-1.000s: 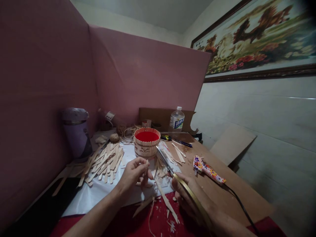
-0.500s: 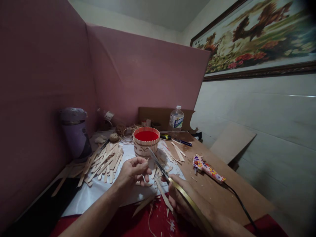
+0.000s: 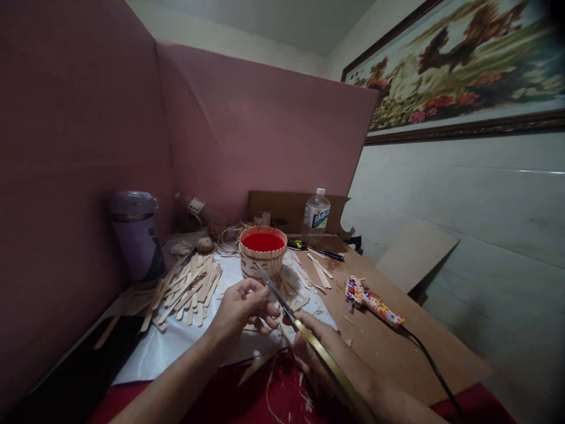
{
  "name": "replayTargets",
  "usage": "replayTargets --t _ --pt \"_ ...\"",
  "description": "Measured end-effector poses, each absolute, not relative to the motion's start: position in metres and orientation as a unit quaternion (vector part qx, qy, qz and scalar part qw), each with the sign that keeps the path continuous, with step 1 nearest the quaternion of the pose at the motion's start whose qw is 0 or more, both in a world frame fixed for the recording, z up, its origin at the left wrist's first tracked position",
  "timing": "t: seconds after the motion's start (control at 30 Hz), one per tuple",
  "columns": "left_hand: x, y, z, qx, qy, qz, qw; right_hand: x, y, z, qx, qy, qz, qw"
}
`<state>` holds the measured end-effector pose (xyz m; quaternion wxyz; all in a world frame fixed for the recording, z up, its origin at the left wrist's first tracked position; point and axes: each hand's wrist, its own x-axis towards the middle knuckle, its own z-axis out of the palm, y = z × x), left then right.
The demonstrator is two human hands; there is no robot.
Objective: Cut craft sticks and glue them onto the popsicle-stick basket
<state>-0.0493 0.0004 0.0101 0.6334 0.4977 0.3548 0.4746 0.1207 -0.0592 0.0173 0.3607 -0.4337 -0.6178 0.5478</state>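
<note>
Wooden craft sticks are lying heaped and uncut on the white sheet, while a small stick piece is being pinched between the thumb and fingertips of the left hand, just in front of the red bowl. A pair of scissors is being gripped by the right hand, with the fingers closed round the gold handles and the blades being held against the piece; whether the blades are parted is hard to tell. The bowl's wall is already clad in sticks and offcuts are lying scattered about, so trimming is judged well under way, with many sticks left. A patterned glue gun is lying apart on the brown board.
</note>
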Motion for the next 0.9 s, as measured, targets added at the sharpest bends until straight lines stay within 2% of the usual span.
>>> replayTargets --t 0.2,0.37,0.7,0.9 --pt "-0.049 0.001 0.007 0.506 0.345 0.471 0.635 0.112 -0.054 0.006 -0.421 -0.584 0.551 0.421" --pt "-0.049 0.000 0.009 0.509 0.331 0.473 0.638 0.111 -0.051 -0.002 -0.418 -0.585 0.545 0.432" --pt "-0.048 -0.003 0.012 0.534 0.309 0.468 0.633 0.116 -0.057 0.012 -0.427 -0.589 0.588 0.354" --pt "-0.047 -0.005 0.014 0.543 0.309 0.469 0.625 0.118 -0.055 0.014 -0.423 -0.594 0.592 0.342"
